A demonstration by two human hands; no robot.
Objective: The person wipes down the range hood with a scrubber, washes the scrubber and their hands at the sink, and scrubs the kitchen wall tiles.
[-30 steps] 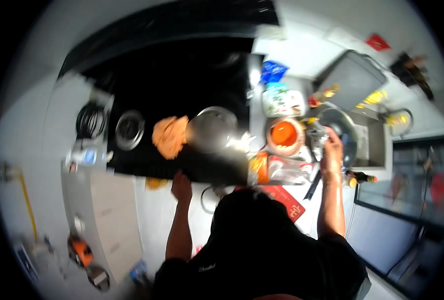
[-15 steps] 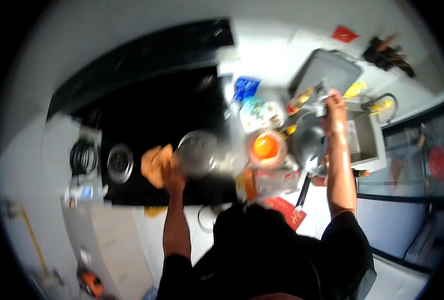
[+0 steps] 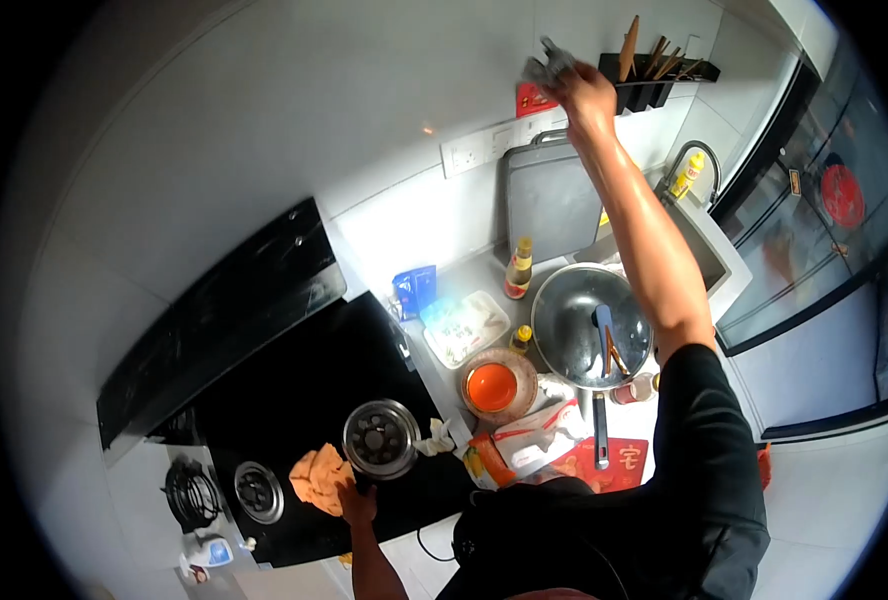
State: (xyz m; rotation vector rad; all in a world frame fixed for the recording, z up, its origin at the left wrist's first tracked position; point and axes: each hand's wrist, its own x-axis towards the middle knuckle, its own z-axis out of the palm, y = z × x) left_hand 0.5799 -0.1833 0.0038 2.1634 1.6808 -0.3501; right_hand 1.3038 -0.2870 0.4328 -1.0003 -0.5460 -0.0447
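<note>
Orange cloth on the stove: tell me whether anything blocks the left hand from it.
Nothing visible stands between the left hand and the orange cloth: the hand appears to touch its lower right edge. The larger burner lies beside the cloth, not in between.

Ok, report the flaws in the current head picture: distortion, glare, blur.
In the head view, black corners and a bowed range hood suggest a fisheye-like lens; also in the head view, bright light washes the wall behind the blue packet nearly white; in that same view, the grey item in the right hand looks soft, too unclear to identify.
</note>
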